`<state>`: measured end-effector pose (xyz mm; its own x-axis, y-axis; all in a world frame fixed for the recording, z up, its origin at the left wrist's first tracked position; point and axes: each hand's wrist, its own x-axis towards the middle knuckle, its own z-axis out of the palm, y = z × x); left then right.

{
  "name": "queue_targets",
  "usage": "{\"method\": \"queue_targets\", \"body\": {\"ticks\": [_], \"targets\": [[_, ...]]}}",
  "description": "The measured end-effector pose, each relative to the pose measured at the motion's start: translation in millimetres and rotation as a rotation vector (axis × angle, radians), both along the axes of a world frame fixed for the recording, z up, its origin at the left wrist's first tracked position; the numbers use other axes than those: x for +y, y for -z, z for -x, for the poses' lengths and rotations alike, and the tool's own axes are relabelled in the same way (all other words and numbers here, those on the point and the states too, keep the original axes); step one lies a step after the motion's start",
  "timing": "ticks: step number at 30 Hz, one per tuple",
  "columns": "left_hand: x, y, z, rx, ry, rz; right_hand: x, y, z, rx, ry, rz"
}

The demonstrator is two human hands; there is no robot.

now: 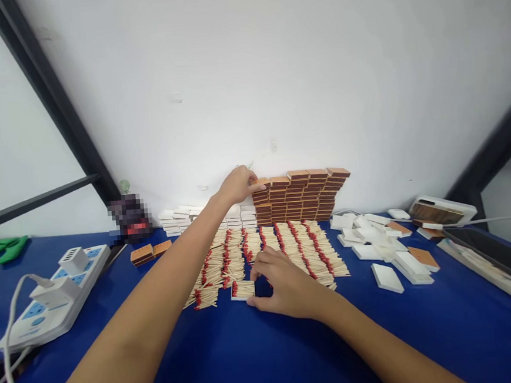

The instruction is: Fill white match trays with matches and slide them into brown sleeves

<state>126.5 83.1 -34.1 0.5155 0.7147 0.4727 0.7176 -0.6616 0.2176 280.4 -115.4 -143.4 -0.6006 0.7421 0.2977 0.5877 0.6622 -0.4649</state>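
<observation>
My left hand (236, 185) reaches to the top left of a stack of brown matchbox sleeves (300, 197). Its thumb and fingers are closed on the leftmost top sleeve (262, 182). Lower down, my right hand (284, 283) curves around the right end of a small white matchbox tray (242, 290), thumb at the front corner and fingers at the back. That tray is filled with red-headed matches and lies on the blue table. Behind it, loose matches (295, 247) are spread in several rows, partly hidden by my right hand and left forearm.
White trays (182, 215) are stacked behind my left forearm. More white trays (374, 238) lie scattered at right, near a white power bank (443, 209). Two orange-brown matchboxes (142, 255) and a power strip (65, 301) with cables sit at left. A wall (247, 86) stands behind.
</observation>
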Motion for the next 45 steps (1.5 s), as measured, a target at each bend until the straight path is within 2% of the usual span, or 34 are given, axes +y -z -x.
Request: {"method": "queue_targets", "body": {"ticks": [5, 8, 10, 12, 15, 19, 21, 24, 28, 33, 39, 45], "targets": [[-10, -16.4, 3, -0.036, -0.024, 0.038, 0, -3.1, -2, -0.015, 0.002, 0.003], [-32, -24.1, 20, -0.114, -0.031, 0.023, 1, -8.5, -7, -0.005, -0.001, -0.011], [-54, -22.2, 41, -0.157, -0.019, 0.047, 1, -13.5, -13, 0.022, 0.008, -0.013], [-78, -12.4, 68, -0.170, -0.002, 0.119, 4, -18.3, -20, 0.057, 0.041, 0.017], [-111, 14.8, 106, -0.176, -0.015, 0.248, 11, -21.4, -32, 0.113, 0.096, 0.152], [-136, 54.4, 132, -0.190, -0.027, 0.371, 21, -18.4, -40, 0.232, 0.144, 0.222], [-143, 67.3, 132, -0.196, -0.003, 0.418, 21, -17.3, -39, 0.284, 0.148, 0.242], [-150, 75.8, 124, -0.225, 0.062, 0.518, 19, -17.9, -36, 0.314, 0.142, 0.268], [-157, 76.3, 115, -0.264, 0.130, 0.600, 15, -19.1, -34, 0.274, 0.138, 0.304], [-161, 77.0, 111, -0.253, 0.140, 0.598, 11, -21.3, -35, 0.253, 0.119, 0.348], [-159, 80.7, 111, -0.354, 0.153, 0.660, 10, -25.2, -36, 0.309, 0.098, 0.375], [-161, 80.0, 109, -0.366, 0.153, 0.656, 12, -25.0, -39, 0.379, 0.096, 0.453]]}}
